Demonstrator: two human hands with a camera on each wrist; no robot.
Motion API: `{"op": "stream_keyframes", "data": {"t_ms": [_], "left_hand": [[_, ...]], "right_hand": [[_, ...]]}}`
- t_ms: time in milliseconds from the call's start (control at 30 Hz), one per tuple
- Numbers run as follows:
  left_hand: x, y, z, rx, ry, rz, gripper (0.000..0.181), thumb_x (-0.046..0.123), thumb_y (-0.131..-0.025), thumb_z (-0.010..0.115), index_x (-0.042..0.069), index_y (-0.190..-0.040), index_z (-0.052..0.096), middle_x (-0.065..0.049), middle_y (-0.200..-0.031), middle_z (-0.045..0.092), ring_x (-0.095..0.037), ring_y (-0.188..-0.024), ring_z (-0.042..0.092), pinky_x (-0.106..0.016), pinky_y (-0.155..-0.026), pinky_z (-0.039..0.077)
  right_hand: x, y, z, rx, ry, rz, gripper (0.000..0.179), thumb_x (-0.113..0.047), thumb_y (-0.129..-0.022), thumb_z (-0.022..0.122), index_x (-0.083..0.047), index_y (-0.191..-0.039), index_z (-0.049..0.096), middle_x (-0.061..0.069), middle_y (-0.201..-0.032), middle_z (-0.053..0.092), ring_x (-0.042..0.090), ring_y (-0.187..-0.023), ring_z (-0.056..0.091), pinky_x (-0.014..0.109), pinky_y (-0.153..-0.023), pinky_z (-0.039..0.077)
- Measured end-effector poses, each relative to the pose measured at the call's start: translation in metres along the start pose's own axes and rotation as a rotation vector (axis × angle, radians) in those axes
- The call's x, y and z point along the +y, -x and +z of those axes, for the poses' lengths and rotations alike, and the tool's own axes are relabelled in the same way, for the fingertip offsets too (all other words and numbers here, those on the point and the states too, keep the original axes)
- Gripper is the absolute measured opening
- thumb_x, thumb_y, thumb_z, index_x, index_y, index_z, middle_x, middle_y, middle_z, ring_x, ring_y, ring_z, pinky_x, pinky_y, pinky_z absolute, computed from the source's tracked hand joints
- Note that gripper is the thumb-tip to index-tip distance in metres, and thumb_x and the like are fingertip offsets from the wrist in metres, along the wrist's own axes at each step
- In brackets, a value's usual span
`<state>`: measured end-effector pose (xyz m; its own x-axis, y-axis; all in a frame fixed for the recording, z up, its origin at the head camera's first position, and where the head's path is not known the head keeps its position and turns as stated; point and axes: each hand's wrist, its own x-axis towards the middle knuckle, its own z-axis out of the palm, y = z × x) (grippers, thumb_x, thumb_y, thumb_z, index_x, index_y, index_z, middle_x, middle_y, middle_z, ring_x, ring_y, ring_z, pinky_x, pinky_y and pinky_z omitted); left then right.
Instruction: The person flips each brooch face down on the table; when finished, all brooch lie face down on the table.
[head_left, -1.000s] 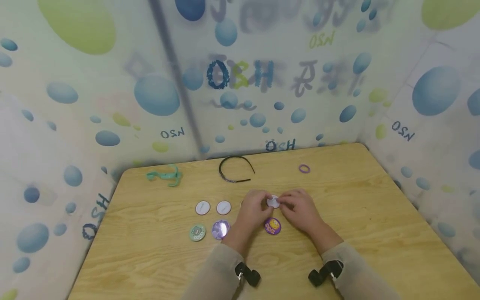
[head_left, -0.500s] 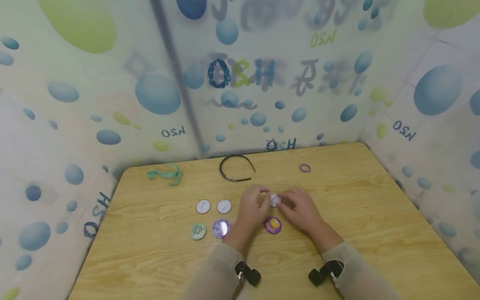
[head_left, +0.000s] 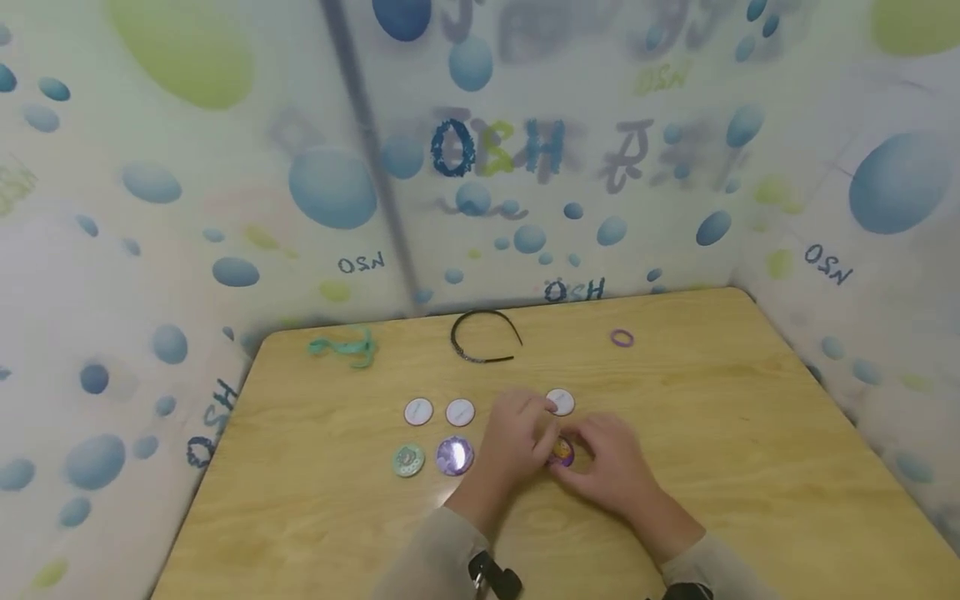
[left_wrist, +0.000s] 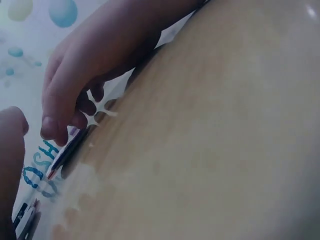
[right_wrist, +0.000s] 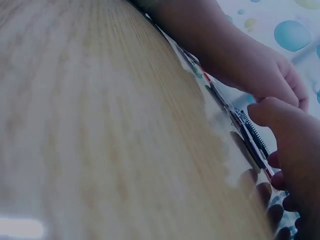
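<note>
My left hand [head_left: 513, 437] lies over the table, one fingertip at the edge of a white-backed round badge [head_left: 560, 402]. Just nearer to me, the thumb and fingers of my right hand [head_left: 611, 462] stand around a purple-and-yellow badge [head_left: 562, 452], partly covered by both hands. In the right wrist view my right thumb [right_wrist: 265, 110] is apart from the other fingers, with nothing visibly pinched. Left of the hands are two more white-backed badges [head_left: 418, 411], a green badge [head_left: 408, 460] and a shiny purple badge [head_left: 454, 456]. Whatever lies beneath my left hand is hidden.
Along the back of the wooden table [head_left: 720, 500] lie a green clip-like holder [head_left: 345, 347], a black headband [head_left: 459, 343] and a purple ring-shaped band [head_left: 622, 337]. Patterned walls [head_left: 637, 250] rise behind the table and at both sides.
My right hand has let go of the white-backed badge and come nearer to me, to the purple-and-yellow badge. My left hand has shifted slightly nearer too. The head view has turned slightly left.
</note>
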<state>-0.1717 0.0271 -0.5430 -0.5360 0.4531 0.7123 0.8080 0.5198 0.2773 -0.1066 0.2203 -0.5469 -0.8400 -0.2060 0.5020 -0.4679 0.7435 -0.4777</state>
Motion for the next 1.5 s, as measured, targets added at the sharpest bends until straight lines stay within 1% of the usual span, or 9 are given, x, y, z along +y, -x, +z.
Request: {"op": "stream_keyframes", "data": {"t_ms": [133,200,333,433,533,733,933,1233,1500], "left_hand": [[0.011,0.011,-0.005,-0.135,-0.007,-0.037,0.021,0.027,-0.093,0.070,0.016,-0.110,0.072,0.003,-0.107,0.068,-0.020,-0.102,0.062,-0.039,-0.095,0.050],[0.015,0.017,-0.010,-0.191,-0.010,-0.072,0.023,0.029,-0.094,0.071,0.016,-0.113,0.071,0.002,-0.111,0.068,-0.020,-0.104,0.061,-0.039,-0.096,0.049],[0.021,0.029,-0.021,-0.264,-0.030,-0.144,0.032,0.034,-0.095,0.072,0.015,-0.120,0.071,-0.001,-0.120,0.068,-0.020,-0.113,0.059,-0.042,-0.102,0.047],[0.022,0.034,-0.027,-0.278,-0.010,-0.182,0.037,0.036,-0.095,0.074,0.013,-0.124,0.072,-0.003,-0.127,0.068,-0.021,-0.121,0.058,-0.046,-0.109,0.045],[0.021,0.037,-0.030,-0.283,0.013,-0.196,0.040,0.035,-0.094,0.076,0.011,-0.126,0.072,-0.004,-0.130,0.068,-0.022,-0.124,0.058,-0.048,-0.111,0.044],[0.021,0.038,-0.030,-0.328,-0.036,-0.214,0.042,0.038,-0.097,0.075,0.012,-0.130,0.071,-0.002,-0.132,0.067,-0.021,-0.125,0.059,-0.046,-0.111,0.045],[0.021,0.036,-0.027,-0.347,-0.023,-0.259,0.035,0.040,-0.097,0.077,0.015,-0.121,0.076,0.001,-0.127,0.067,-0.019,-0.121,0.057,-0.044,-0.108,0.045],[0.022,0.036,-0.024,-0.338,-0.048,-0.244,0.035,0.044,-0.096,0.078,0.016,-0.117,0.078,0.003,-0.122,0.069,-0.019,-0.117,0.058,-0.043,-0.107,0.045],[0.024,0.036,-0.025,-0.362,-0.053,-0.263,0.036,0.049,-0.096,0.076,0.021,-0.120,0.077,0.004,-0.119,0.068,-0.018,-0.116,0.056,-0.043,-0.106,0.044]], "right_hand": [[0.003,0.008,-0.009,0.010,0.028,0.101,0.035,-0.035,-0.082,0.091,-0.014,-0.107,0.078,-0.005,-0.097,0.074,0.018,-0.093,0.062,0.044,-0.084,0.047],[0.002,0.012,-0.013,0.003,0.035,0.139,0.037,-0.031,-0.082,0.091,-0.010,-0.110,0.078,-0.003,-0.096,0.072,0.018,-0.091,0.059,0.043,-0.082,0.046],[-0.004,0.018,-0.017,-0.030,0.029,0.167,0.039,-0.033,-0.082,0.092,-0.011,-0.112,0.080,-0.005,-0.095,0.068,0.014,-0.088,0.053,0.039,-0.080,0.042],[-0.008,0.019,-0.016,-0.047,0.018,0.159,0.038,-0.035,-0.083,0.092,-0.013,-0.113,0.081,-0.007,-0.095,0.066,0.012,-0.087,0.052,0.037,-0.079,0.040],[-0.011,0.019,-0.013,-0.057,0.021,0.153,0.035,-0.031,-0.083,0.092,-0.014,-0.113,0.081,-0.008,-0.094,0.064,0.013,-0.088,0.051,0.037,-0.079,0.039],[-0.013,0.020,-0.012,-0.086,0.027,0.172,0.033,-0.023,-0.084,0.090,-0.016,-0.115,0.081,-0.009,-0.095,0.063,0.013,-0.090,0.050,0.038,-0.082,0.038],[-0.013,0.019,-0.013,-0.104,0.043,0.187,0.034,-0.026,-0.086,0.089,-0.017,-0.118,0.081,-0.009,-0.097,0.062,0.015,-0.091,0.050,0.039,-0.082,0.037],[-0.014,0.019,-0.013,-0.085,0.027,0.192,0.032,-0.026,-0.087,0.089,-0.015,-0.116,0.082,-0.008,-0.095,0.062,0.015,-0.091,0.050,0.039,-0.080,0.034],[-0.015,0.016,-0.014,-0.131,0.020,0.256,0.027,-0.026,-0.092,0.085,-0.018,-0.117,0.081,-0.007,-0.099,0.065,0.017,-0.094,0.052,0.041,-0.084,0.035]]}}
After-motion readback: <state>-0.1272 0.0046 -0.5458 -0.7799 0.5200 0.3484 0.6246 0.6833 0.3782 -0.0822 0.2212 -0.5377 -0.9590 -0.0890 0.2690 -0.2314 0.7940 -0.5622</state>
